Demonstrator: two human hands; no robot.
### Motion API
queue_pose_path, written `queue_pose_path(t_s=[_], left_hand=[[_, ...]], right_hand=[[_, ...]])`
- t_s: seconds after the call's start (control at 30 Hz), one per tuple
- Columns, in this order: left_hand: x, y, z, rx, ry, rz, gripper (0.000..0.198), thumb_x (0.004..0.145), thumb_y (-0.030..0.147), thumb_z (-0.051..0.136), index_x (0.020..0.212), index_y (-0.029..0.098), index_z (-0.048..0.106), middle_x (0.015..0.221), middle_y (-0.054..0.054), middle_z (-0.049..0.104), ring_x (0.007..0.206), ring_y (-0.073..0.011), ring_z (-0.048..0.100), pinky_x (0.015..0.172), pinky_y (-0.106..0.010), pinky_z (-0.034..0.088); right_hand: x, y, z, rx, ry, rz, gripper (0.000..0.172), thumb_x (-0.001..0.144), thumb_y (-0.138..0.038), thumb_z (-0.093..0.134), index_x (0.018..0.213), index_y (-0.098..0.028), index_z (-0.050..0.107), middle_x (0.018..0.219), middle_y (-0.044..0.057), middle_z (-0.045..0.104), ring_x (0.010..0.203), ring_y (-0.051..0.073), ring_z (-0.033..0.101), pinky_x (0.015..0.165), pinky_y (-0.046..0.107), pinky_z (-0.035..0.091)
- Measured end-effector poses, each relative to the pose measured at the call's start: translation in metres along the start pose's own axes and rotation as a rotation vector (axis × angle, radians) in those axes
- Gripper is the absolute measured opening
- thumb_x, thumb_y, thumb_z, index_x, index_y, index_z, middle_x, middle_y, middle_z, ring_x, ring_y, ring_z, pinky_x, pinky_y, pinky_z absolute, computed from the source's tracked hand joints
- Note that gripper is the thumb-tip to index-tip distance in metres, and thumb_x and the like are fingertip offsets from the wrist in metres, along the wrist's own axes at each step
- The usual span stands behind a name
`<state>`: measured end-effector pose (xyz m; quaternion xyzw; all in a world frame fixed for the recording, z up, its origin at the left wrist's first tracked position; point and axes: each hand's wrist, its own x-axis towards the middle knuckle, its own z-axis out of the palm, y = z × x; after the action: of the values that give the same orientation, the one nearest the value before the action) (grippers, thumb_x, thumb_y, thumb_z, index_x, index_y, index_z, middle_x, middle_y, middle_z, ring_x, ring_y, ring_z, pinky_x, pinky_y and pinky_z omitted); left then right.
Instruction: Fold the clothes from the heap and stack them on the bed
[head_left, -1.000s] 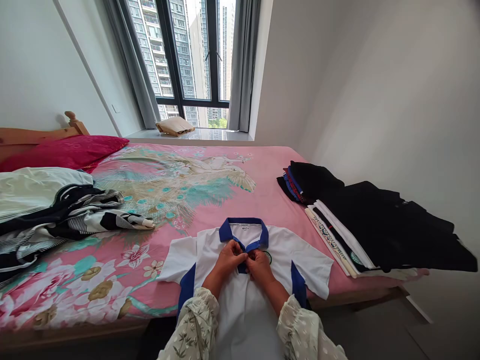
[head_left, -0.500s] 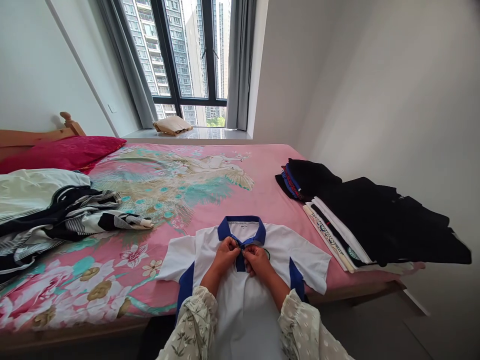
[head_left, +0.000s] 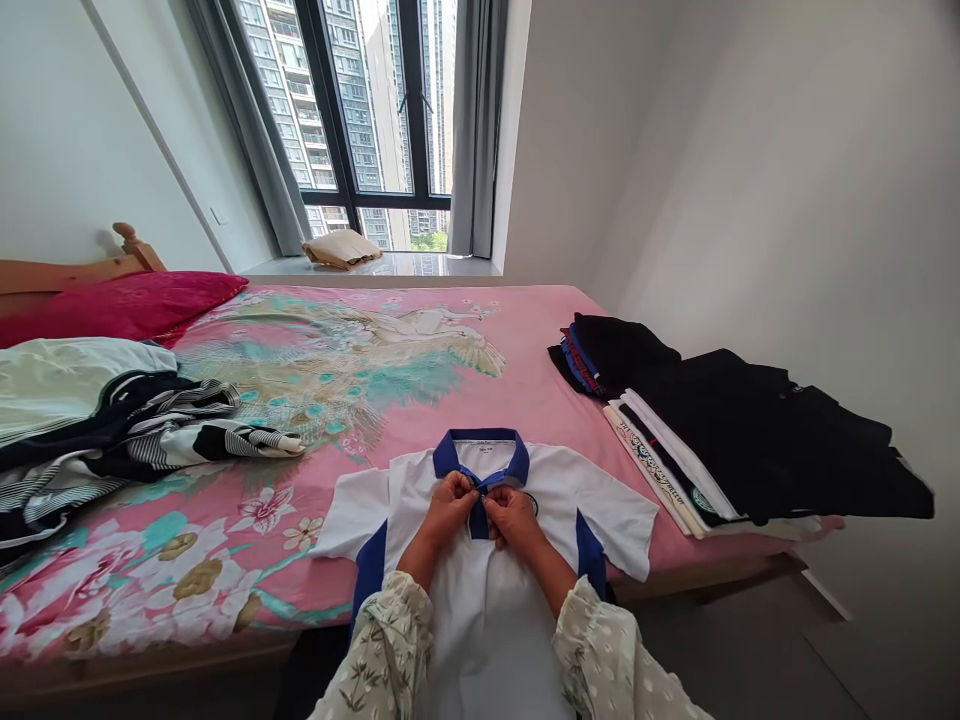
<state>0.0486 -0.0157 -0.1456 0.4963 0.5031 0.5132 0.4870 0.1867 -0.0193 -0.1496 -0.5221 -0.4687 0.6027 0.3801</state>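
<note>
A white polo shirt [head_left: 480, 600] with a blue collar and blue side panels lies face up at the near edge of the bed, its lower part hanging over the edge. My left hand [head_left: 445, 506] and my right hand [head_left: 511, 517] meet just under the collar. Both are closed, pinching the blue placket on either side. A small round badge on the chest peeks out beside my right hand.
The bed has a pink flowered sheet [head_left: 337, 380]. A heap of striped and pale clothes [head_left: 105, 420] lies at the left, a red pillow [head_left: 120, 305] behind it. Folded dark and white garments [head_left: 720, 430] are stacked at the right edge. A beige bundle [head_left: 341, 248] rests on the window sill.
My hands stay at the placket with only small finger movements. The view has shifted slightly.
</note>
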Motion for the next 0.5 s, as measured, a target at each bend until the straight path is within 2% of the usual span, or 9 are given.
queue_pose_path(t_s=[0.27, 0.4, 0.5], left_hand=[[-0.002, 0.001, -0.001, -0.030, -0.058, -0.008, 0.026, 0.061, 0.023, 0.065, 0.069, 0.020, 0.040, 0.061, 0.007, 0.048, 0.055, -0.0067, 0.045, 0.056, -0.020, 0.035], [-0.004, 0.001, -0.001, 0.010, -0.026, 0.020, 0.024, 0.063, 0.024, 0.064, 0.067, 0.020, 0.040, 0.063, 0.006, 0.050, 0.057, -0.0077, 0.047, 0.058, -0.021, 0.038], [-0.006, 0.000, 0.000, 0.079, 0.023, 0.059, 0.018, 0.064, 0.023, 0.065, 0.066, 0.019, 0.047, 0.062, 0.006, 0.051, 0.059, -0.0087, 0.049, 0.060, -0.022, 0.040]], right_hand=[[-0.002, -0.007, -0.003, 0.009, -0.080, -0.007, 0.017, 0.068, -0.035, 0.054, 0.062, -0.021, 0.047, 0.039, -0.008, 0.048, 0.027, 0.008, 0.042, 0.027, 0.017, 0.031], [-0.002, -0.010, -0.008, 0.028, -0.140, 0.000, 0.020, 0.067, -0.035, 0.054, 0.058, -0.021, 0.043, 0.035, -0.007, 0.046, 0.026, 0.008, 0.040, 0.028, 0.018, 0.030], [-0.002, -0.009, -0.012, 0.050, -0.159, 0.000, 0.022, 0.067, -0.039, 0.058, 0.063, -0.020, 0.046, 0.038, -0.008, 0.048, 0.029, 0.008, 0.042, 0.029, 0.018, 0.033]])
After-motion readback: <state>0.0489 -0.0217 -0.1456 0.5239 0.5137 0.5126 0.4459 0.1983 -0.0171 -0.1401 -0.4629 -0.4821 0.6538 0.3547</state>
